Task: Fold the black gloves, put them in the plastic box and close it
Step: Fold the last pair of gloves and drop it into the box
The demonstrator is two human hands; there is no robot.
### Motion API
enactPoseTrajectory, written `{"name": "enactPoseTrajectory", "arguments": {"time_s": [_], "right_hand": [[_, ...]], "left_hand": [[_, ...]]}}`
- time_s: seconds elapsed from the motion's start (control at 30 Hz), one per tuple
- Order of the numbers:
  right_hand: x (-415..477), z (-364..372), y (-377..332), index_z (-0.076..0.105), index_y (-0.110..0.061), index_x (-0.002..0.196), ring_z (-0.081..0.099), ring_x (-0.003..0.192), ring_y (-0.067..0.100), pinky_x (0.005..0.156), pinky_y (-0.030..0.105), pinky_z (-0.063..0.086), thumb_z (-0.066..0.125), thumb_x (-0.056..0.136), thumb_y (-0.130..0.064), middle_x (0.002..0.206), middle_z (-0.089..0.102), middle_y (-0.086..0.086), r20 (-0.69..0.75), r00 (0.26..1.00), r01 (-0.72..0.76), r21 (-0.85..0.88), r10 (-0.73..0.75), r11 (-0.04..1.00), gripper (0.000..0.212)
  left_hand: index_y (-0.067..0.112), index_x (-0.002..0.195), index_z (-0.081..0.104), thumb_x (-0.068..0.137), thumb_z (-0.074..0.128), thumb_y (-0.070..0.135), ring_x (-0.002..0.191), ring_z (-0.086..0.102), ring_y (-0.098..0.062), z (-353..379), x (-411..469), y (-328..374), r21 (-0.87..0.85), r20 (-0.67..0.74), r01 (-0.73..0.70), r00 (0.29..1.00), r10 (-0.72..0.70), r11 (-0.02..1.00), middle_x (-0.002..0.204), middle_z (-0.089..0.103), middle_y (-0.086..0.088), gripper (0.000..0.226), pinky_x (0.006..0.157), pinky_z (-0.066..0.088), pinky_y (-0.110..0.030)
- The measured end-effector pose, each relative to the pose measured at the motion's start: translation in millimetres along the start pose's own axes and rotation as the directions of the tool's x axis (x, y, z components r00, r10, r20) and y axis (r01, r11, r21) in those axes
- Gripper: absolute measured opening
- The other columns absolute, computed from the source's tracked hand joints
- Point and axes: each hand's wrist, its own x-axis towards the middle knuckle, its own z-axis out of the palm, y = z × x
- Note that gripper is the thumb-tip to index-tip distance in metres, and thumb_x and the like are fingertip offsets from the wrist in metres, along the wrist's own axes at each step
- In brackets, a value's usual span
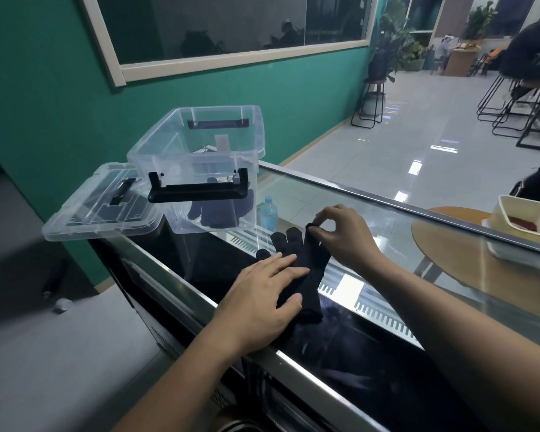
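A black glove (pixel 306 269) lies flat on the glass counter top (pixel 402 232), fingers pointing away from me. My left hand (pixel 262 297) presses flat on the glove's palm and cuff. My right hand (pixel 340 235) pinches the tip of one glove finger on the right side. Behind them stands the clear plastic box (pixel 197 151), open, with a black handle on its front; another black glove (pixel 222 210) lies on its floor. The clear lid (pixel 103 207) rests beside the box on the left, partly over the counter's edge.
A small plastic bottle (pixel 268 213) shows through the glass just right of the box. A round wooden table (pixel 455 244) with a cream tray (pixel 527 226) stands beyond the counter at right. Bar stools and a seated person are at the far right.
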Motion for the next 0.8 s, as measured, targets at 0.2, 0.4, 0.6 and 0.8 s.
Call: {"name": "enactPoseTrajectory", "arguments": {"time_s": [0.2,0.4,0.6,0.8], "right_hand": [[-3.1,0.9,1.4,0.072,-0.021,0.118,0.06,0.121,0.028,0.106,0.049,0.046,0.076,0.094,-0.026,0.122,0.071,0.003,-0.008,1.0,0.02,-0.069,-0.021,0.997,0.024],[-4.7,4.2,-10.1,0.076,-0.029,0.125,0.056,0.127,0.027,0.108,0.048,0.043,0.069,0.102,-0.039,0.132,0.068,0.002,0.099,0.981,0.177,-0.085,-0.168,0.981,0.025],[-12.4,14.8,-20.8,0.075,-0.04,0.129,0.039,0.149,0.02,0.116,0.041,0.026,0.054,0.109,-0.036,0.158,0.055,-0.005,0.243,0.912,0.378,-0.188,-0.33,0.906,0.03],[-13.2,4.3,-13.4,0.073,-0.033,0.134,0.045,0.146,0.023,0.118,0.04,0.027,0.046,0.111,-0.04,0.153,0.06,0.001,0.199,0.947,0.306,-0.309,-0.254,0.9,0.036]], "left_hand": [[0.048,0.159,0.044,0.108,0.047,0.05,0.162,0.006,0.008,0.3,-1.0,0.6,-0.008,0.005,0.005,1.0,-0.005,1.0,0.174,0.026,0.026,0.052,0.125,0.001,-0.02],[0.046,0.161,0.044,0.109,0.047,0.049,0.163,0.005,0.006,0.0,-1.0,1.5,-0.005,0.011,0.0,1.0,0.0,1.0,0.175,0.026,0.024,0.052,0.129,0.003,-0.023],[0.044,0.159,0.047,0.108,0.049,0.047,0.164,0.01,0.001,0.9,-0.2,1.7,0.004,-0.01,-0.012,1.0,0.012,1.0,0.174,0.031,0.023,0.052,0.133,0.01,-0.029],[0.045,0.161,0.045,0.108,0.047,0.05,0.163,0.007,0.005,0.5,-0.5,1.3,0.007,0.004,-0.007,1.0,0.006,1.0,0.176,0.028,0.021,0.053,0.131,0.007,-0.027]]}}
